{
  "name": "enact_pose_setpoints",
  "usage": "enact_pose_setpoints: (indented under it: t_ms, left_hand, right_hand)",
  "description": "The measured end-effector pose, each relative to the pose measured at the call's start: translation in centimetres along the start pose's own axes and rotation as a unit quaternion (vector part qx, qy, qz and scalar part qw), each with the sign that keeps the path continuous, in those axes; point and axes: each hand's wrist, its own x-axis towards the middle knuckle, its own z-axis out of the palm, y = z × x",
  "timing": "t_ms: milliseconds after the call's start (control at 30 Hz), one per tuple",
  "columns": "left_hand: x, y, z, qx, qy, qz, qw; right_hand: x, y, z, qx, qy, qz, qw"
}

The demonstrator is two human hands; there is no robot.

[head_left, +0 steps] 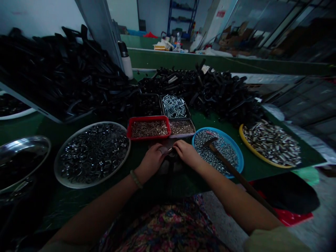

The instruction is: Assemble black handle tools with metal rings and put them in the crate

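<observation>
At the middle of the bench's near side, my left hand (pixel 154 156) is closed on a part that its fingers mostly hide. My right hand (pixel 187 153) pinches a small shiny metal piece (pixel 170 149) right beside the left fingertips. Just beyond both hands stand a red tray (pixel 129 130) of small brass-coloured pins and a pale tray (pixel 193 130) of tiny metal parts. To the right of my right hand lies a blue round tray (pixel 240 158) of small silvery parts, with a hammer (pixel 223 159) resting across it.
A white round tray (pixel 58 171) of metal rings sits left. Behind are a tray of silvery screws (pixel 174 106) and heaps of black parts (pixel 223 89). A yellow-rimmed tray (pixel 245 141) of metal sleeves stands right, a steel bowl (pixel 47 147) far left, a bottle (pixel 127 64) at the back.
</observation>
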Motion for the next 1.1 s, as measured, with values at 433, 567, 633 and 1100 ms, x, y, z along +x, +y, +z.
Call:
enact_pose_setpoints:
  t_ms: [433, 567, 633, 1100]
  left_hand:
    - [-0.6, 0.7, -0.8, 0.117, -0.057, 0.036, 0.991]
    - [-0.9, 1.1, -1.1, 0.161, -0.100, 0.072, 0.979]
    - [-0.9, 1.4, -1.1, 0.181, -0.117, 0.077, 0.973]
    - [-2.9, 1.9, -1.4, 0.101, -0.115, 0.019, 0.988]
  right_hand:
    - [-0.4, 0.2, 0.2, -0.071, -0.024, -0.034, 0.997]
    - [-0.5, -0.2, 0.5, -0.132, -0.058, -0.071, 0.987]
    - [-0.3, -0.6, 0.5, -0.129, -0.071, -0.071, 0.987]
    - [-13.3, 8.1, -6.0, -0.245, -0.027, 0.286, 0.926]
